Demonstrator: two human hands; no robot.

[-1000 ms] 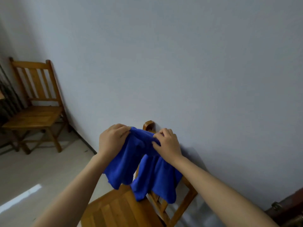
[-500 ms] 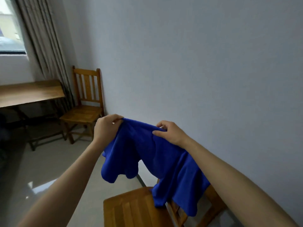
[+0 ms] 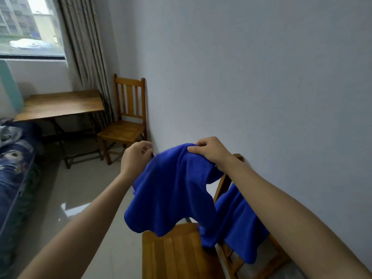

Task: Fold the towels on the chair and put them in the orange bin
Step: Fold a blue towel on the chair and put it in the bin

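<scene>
Blue towel [image 3: 171, 190] hangs above the near chair [image 3: 177, 256], top edge pinched by left hand [image 3: 135, 158] and right hand [image 3: 211, 153]; floor [image 3: 80, 188] stretches left.

No lettering, label, brand or number can be read anywhere in this room. The buildings [image 3: 14, 15] beyond the window [image 3: 46, 55] may carry signs, but they are too blurred to tell. The print on the bedding [image 3: 12, 158] shows shapes only, no words.
</scene>
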